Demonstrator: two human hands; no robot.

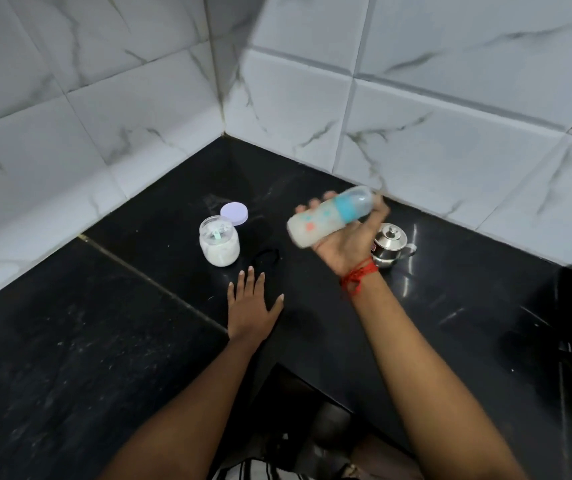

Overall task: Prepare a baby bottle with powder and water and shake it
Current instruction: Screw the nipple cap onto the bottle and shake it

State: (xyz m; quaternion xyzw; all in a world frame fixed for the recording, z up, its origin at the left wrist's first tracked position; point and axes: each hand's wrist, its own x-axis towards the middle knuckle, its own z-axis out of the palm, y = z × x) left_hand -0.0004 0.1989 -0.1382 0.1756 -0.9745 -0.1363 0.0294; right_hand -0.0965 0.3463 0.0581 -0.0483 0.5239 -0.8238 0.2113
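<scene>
My right hand (348,244) grips a baby bottle (326,216) held in the air above the counter, tipped almost sideways with its blue collar and capped top toward the right. The bottle is motion-blurred and looks cloudy white inside. My left hand (251,308) rests flat on the black counter (104,341), fingers spread, holding nothing. An open glass jar of white powder (219,244) stands to the left of the bottle, with a scoop inside it. Its pale lilac lid (234,213) lies just behind it.
A small lidded steel jug (390,245) stands on the counter right behind my right wrist. A thin black band (266,254) lies beside the jar. White marbled tile walls meet in a corner behind. The counter's inner edge drops off below my forearms.
</scene>
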